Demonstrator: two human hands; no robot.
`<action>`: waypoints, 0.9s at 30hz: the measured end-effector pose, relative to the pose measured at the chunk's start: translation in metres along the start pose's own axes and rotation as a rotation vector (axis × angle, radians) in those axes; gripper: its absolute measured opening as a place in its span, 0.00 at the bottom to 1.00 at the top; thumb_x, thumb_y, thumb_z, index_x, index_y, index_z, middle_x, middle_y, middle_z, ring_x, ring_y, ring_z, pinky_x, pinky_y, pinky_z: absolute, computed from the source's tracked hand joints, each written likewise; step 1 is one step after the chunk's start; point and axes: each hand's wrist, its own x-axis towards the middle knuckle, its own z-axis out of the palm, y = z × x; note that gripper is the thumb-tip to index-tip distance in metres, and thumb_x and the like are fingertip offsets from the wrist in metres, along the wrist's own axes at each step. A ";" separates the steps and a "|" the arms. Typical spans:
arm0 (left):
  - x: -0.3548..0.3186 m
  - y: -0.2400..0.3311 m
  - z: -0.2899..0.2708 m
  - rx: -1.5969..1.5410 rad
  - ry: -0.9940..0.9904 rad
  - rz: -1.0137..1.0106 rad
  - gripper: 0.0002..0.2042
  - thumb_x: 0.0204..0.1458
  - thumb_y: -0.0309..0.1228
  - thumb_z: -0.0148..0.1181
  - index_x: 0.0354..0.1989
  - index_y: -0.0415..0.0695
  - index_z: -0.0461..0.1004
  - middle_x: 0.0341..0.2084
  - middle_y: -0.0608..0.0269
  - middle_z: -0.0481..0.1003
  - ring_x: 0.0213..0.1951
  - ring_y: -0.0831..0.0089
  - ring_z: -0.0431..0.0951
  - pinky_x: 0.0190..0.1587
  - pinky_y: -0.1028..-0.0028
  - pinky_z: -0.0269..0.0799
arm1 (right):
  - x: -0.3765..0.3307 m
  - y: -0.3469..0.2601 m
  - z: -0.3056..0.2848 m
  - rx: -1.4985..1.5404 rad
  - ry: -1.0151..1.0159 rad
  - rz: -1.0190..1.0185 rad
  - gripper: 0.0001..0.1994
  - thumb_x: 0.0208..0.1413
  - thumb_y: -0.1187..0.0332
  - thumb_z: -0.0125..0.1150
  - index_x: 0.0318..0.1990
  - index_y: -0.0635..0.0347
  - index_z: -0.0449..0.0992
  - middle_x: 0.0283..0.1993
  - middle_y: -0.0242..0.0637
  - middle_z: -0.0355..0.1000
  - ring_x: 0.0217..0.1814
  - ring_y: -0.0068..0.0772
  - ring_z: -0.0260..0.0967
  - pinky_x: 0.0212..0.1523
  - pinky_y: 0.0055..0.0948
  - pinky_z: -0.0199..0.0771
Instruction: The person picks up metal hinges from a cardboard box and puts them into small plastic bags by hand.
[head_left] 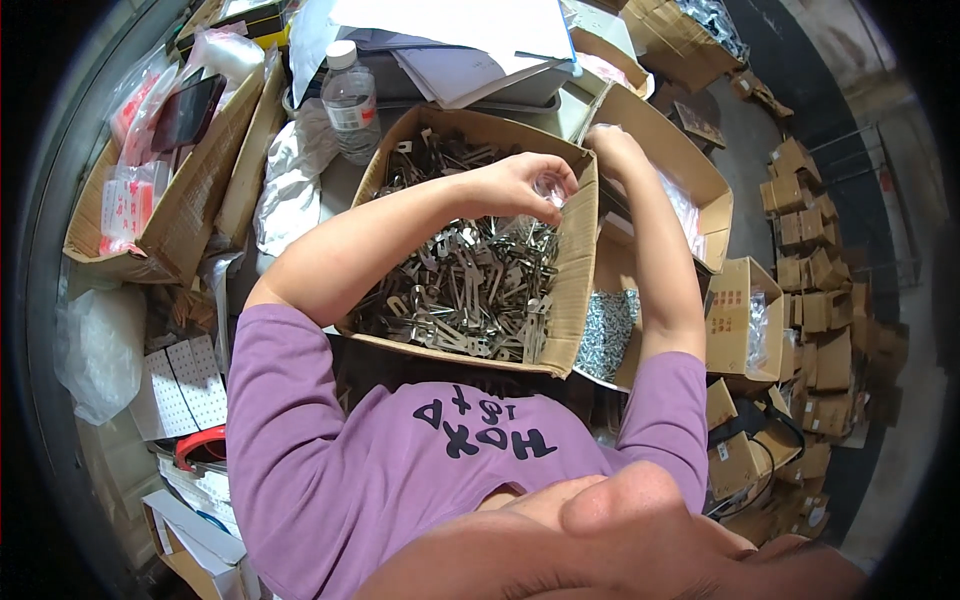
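Note:
My left hand is above the right side of a cardboard box full of flat metal brackets. Its fingers curl round a small, crumpled clear plastic bag. My right hand reaches to the far left end of a second cardboard box that has clear plastic bags inside. The right fingers bend down and are partly hidden, so what they touch does not show. Below my right forearm, a box of small silvery screw-like pieces stands beside the brackets.
A water bottle stands behind the bracket box, near stacked papers. At left, a carton holds packets and a dark phone. Another carton sits at right. Many small cartons are piled on the floor farther right.

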 end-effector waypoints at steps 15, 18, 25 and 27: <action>-0.002 -0.004 0.005 -0.041 -0.019 -0.089 0.20 0.41 0.28 0.66 0.44 0.42 0.68 0.36 0.68 0.68 0.40 0.79 0.68 0.45 0.77 0.67 | -0.110 -0.047 -0.033 1.301 0.328 -0.185 0.10 0.50 0.73 0.63 0.39 0.67 0.74 0.38 0.34 0.74 0.37 0.19 0.69 0.39 0.20 0.70; 0.000 -0.014 0.006 -0.130 -0.040 -0.042 0.19 0.41 0.25 0.66 0.44 0.43 0.69 0.33 0.71 0.67 0.40 0.81 0.67 0.45 0.79 0.66 | -0.140 -0.036 -0.025 1.084 0.483 -0.001 0.09 0.51 0.72 0.60 0.38 0.67 0.75 0.32 0.36 0.75 0.34 0.20 0.71 0.38 0.21 0.70; 0.001 -0.014 0.008 -0.070 -0.028 -0.071 0.22 0.40 0.27 0.69 0.45 0.42 0.68 0.32 0.72 0.67 0.40 0.81 0.68 0.47 0.77 0.65 | -0.176 -0.039 0.065 0.516 0.074 0.073 0.14 0.47 0.70 0.61 0.43 0.61 0.76 0.41 0.46 0.74 0.40 0.44 0.73 0.41 0.34 0.72; 0.001 -0.012 0.008 -0.063 -0.026 -0.049 0.22 0.40 0.27 0.68 0.46 0.42 0.67 0.32 0.70 0.67 0.39 0.81 0.68 0.47 0.77 0.66 | -0.173 -0.049 0.083 0.489 0.231 -0.016 0.11 0.45 0.70 0.62 0.37 0.61 0.76 0.35 0.45 0.72 0.38 0.49 0.71 0.39 0.38 0.72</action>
